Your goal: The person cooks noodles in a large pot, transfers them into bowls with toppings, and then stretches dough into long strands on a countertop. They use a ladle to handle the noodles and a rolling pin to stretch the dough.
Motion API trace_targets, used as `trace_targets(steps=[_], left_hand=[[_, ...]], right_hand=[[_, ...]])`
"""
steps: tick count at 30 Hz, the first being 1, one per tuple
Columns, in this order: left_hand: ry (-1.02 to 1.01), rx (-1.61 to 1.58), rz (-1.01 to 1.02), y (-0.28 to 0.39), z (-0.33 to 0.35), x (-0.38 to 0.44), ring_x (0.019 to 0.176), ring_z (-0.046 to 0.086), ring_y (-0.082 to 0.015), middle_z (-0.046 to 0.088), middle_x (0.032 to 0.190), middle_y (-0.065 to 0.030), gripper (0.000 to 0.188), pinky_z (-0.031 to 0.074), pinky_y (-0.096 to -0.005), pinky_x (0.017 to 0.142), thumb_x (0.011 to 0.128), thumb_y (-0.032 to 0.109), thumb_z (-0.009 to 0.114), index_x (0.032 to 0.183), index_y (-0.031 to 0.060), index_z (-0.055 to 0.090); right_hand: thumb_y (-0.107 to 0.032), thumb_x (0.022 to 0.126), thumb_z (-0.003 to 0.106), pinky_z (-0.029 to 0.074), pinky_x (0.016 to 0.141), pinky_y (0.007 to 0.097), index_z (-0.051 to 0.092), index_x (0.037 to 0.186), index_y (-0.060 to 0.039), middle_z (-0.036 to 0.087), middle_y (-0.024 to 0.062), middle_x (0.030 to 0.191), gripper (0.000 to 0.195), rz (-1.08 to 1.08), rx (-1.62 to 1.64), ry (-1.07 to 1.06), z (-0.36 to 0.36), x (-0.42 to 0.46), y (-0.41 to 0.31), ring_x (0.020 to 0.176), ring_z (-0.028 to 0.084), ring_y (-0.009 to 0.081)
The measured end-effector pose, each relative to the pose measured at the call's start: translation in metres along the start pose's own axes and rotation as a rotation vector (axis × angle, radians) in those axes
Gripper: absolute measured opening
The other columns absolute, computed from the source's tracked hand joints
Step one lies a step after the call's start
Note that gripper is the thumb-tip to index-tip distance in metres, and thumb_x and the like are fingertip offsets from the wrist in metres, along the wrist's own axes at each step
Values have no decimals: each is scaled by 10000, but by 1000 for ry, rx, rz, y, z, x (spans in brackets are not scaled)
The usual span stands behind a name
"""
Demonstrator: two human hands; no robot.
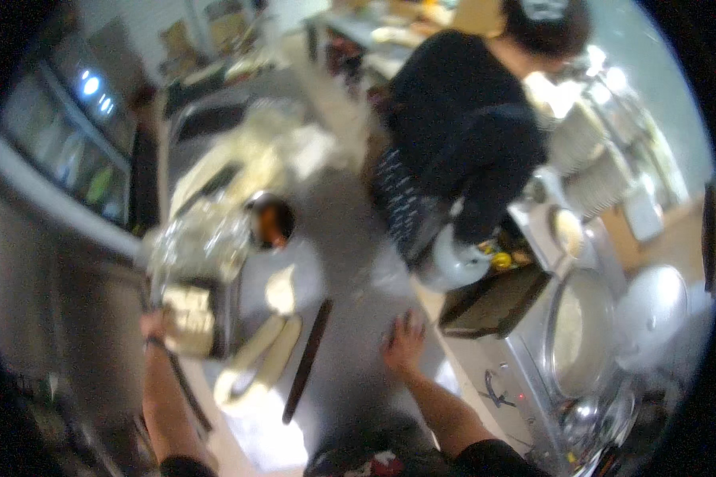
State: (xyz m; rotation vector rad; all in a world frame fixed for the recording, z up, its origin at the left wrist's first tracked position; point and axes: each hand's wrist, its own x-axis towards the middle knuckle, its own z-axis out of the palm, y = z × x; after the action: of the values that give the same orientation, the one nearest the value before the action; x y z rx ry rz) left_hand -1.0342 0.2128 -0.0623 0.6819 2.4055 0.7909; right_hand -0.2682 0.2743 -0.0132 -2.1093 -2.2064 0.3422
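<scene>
My left hand (156, 327) is at the left edge of a metal tray (229, 316) that holds pale dough-like blocks (190, 319); blur hides whether its fingers grip the rim. My right hand (404, 342) rests on the metal worktop (358, 358), near its right edge, fingers a little apart, with nothing seen in it. Between my hands lie a long dough strip (277, 352) bent into a U, a small pale dough piece (281, 290) at its upper end, and a dark rolling pin or rod (308, 361) to its right.
Clear plastic sheeting (197, 244) and a round dark-centred bowl or mirror-like vessel (271, 222) lie beyond the tray. A person in dark clothes (465, 119) leans over a white container (453, 262) ahead right. A large round pot (579, 334) stands at the right beside a metal lid (653, 316).
</scene>
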Motion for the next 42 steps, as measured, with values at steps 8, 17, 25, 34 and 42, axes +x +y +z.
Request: trace_targets(steps=[8, 17, 25, 34, 42], left_hand=[[530, 135, 309, 96, 26, -114, 715, 646, -346, 656, 836, -198, 504, 529, -426, 691, 738, 341, 814, 1008, -24, 594], [147, -185, 208, 33, -13, -112, 829, 675, -248, 706, 891, -174, 549, 531, -373, 781, 670, 304, 854, 1043, -45, 651], [84, -13, 190, 115, -12, -152, 736, 692, -261, 709, 795, -172, 521, 541, -362, 714, 672, 327, 838, 1018, -30, 685], [-102, -88, 296, 228, -12, -340, 600, 654, -164, 709, 826, -120, 234, 528, -254, 568, 814, 127, 751, 1011, 21, 681], [-688, -1105, -320, 101, 25, -481, 1015, 647, -227, 635, 1068, -128, 361, 578, -358, 870, 863, 142, 725, 1177, 19, 596]], right_hand=[[-326, 913, 523, 25, 1202, 522, 351, 1462, -23, 173, 218, 1588, 651, -32, -64, 3, -4, 2, -10, 1476, 131, 382], [-283, 908, 550, 39, 1192, 535, 329, 1474, -17, 186, 243, 1578, 664, -61, -46, 3, 19, -4, -14, 1464, 145, 412], [-346, 920, 513, 87, 1166, 599, 334, 1480, -17, 222, 263, 1563, 674, -102, -140, 111, 36, -2, -2, 1439, 207, 453], [-341, 935, 505, 89, 1175, 579, 362, 1468, -15, 250, 262, 1552, 641, -83, -171, 89, 26, -6, -7, 1449, 193, 439], [-411, 980, 448, 119, 1179, 546, 259, 1534, -111, 221, 190, 1587, 658, -133, -313, 144, 47, -9, 12, 1455, 218, 369]])
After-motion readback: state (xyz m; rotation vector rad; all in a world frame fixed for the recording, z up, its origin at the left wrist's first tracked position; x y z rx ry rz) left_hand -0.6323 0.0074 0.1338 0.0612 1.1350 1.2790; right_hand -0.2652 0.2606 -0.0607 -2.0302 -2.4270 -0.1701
